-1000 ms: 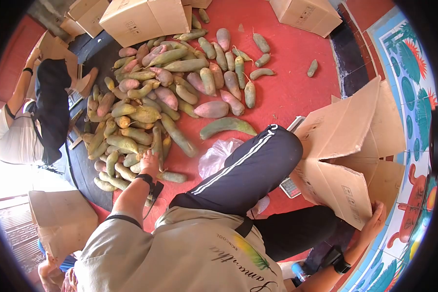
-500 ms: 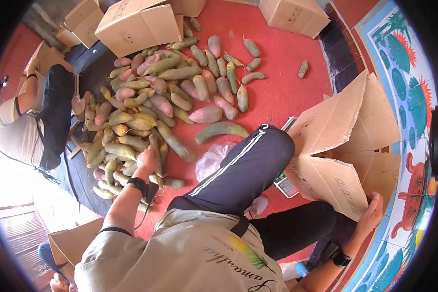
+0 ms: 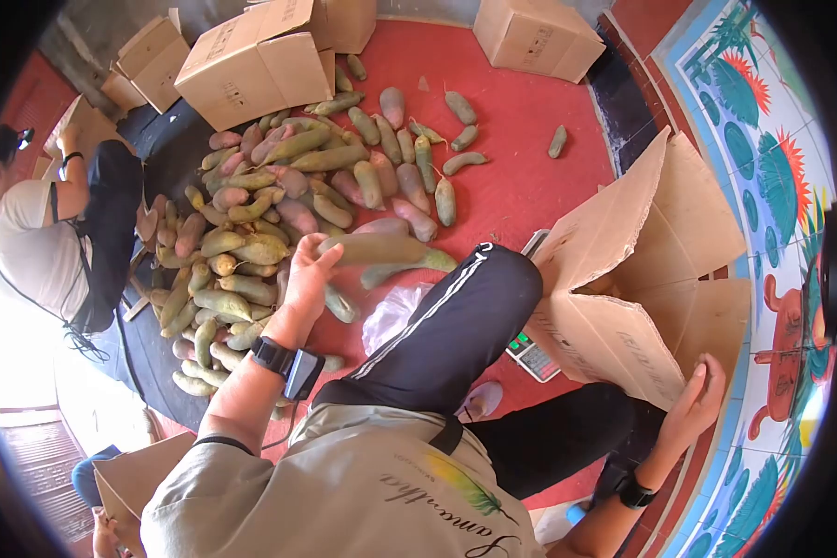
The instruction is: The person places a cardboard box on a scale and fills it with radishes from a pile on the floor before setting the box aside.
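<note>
Vegetable in grasp: held vegetable (image 3: 374, 248), elongated and green, slightly blurred, raised at the right edge of the pile, its length running roughly level across the view.
Left hand (image 3: 309, 274): closed around one end of the held vegetable, thumb and fingers pinching it; dark wristband behind.
Right hand (image 3: 696, 405): fingers extended and unclenched, at the outer edge of the open carton (image 3: 614, 346); pressure on the cardboard cannot be told.
Open carton: flaps spread upward, beside the right knee; the interior is largely hidden.
Scale (image 3: 534, 361): partly covered by the open carton, with keypad and green-lit digits showing.
Pile (image 3: 242, 246): many green, yellowish and pink vegetables, heaped partly on dark sheeting (image 3: 153, 372), partly on the red floor (image 3: 521, 200).
Curved vegetable (image 3: 409, 268): green, on the red floor, partly hidden behind the held vegetable.
Plastic bag (image 3: 395, 316): translucent, crumpled, beside the left knee.
Small vegetable (image 3: 557, 141): lying well apart from the pile, toward the dark edging.
Upper cartons: large carton (image 3: 246, 70) just beyond the pile; far carton (image 3: 537, 39) at the upper right.
Co-worker (image 3: 51, 232): seated left of the pile, one hand at a carton.
</note>
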The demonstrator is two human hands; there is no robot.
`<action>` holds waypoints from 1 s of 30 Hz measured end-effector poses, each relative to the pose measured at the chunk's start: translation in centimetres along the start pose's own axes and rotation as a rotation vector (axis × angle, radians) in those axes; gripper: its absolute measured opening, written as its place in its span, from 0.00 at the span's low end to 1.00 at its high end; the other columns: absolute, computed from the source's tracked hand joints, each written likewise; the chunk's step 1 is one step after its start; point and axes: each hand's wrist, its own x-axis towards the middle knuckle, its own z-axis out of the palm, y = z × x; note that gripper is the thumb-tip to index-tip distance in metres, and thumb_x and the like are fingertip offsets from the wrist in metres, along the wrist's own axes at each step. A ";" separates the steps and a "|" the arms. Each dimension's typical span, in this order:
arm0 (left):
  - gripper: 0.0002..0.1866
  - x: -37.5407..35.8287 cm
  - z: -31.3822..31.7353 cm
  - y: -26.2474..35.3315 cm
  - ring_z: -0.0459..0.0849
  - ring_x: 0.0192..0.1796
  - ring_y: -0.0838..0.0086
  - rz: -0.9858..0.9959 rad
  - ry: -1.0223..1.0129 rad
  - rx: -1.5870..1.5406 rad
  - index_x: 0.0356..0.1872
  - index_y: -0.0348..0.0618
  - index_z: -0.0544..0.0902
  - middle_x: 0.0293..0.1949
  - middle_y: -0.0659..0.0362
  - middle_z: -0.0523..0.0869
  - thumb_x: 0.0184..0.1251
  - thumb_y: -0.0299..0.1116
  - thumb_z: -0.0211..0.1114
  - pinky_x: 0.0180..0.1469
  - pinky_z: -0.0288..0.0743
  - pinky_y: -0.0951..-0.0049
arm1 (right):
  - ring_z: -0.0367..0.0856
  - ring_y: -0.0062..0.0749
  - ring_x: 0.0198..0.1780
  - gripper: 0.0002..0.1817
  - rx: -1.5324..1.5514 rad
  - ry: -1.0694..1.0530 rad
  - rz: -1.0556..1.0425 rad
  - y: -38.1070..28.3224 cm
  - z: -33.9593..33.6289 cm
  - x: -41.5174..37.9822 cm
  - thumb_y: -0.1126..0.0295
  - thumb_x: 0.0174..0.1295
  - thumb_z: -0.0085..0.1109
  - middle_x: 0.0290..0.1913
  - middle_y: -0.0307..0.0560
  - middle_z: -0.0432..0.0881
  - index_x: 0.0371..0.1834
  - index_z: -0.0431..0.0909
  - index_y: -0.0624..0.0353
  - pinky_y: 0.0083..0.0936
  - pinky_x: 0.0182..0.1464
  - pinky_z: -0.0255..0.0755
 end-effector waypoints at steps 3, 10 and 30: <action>0.12 -2.4 3.7 3.6 0.77 0.44 0.75 -0.096 -0.298 -0.232 0.43 0.45 0.71 0.40 0.61 0.77 0.61 0.33 0.61 0.44 0.74 0.71 | 0.76 0.38 0.41 0.11 0.072 -0.031 -0.049 -3.1 -0.3 -0.9 0.75 0.61 0.46 0.41 0.52 0.76 0.44 0.73 0.66 0.27 0.46 0.69; 0.19 -7.1 9.7 5.6 0.75 0.51 0.70 -0.283 -0.848 -0.317 0.47 0.44 0.69 0.47 0.56 0.77 0.59 0.36 0.64 0.54 0.68 0.67 | 0.74 0.49 0.50 0.32 0.408 -0.470 -0.275 -9.7 2.1 -3.6 0.66 0.42 0.67 0.50 0.56 0.75 0.54 0.69 0.63 0.37 0.52 0.67; 0.09 -1.7 3.9 -1.7 0.79 0.43 0.76 -0.256 -0.421 0.241 0.42 0.40 0.74 0.40 0.58 0.81 0.64 0.30 0.57 0.46 0.72 0.76 | 0.71 0.35 0.52 0.21 0.292 0.297 0.097 -4.4 -3.2 -0.5 0.74 0.57 0.48 0.55 0.50 0.69 0.55 0.66 0.69 0.28 0.56 0.65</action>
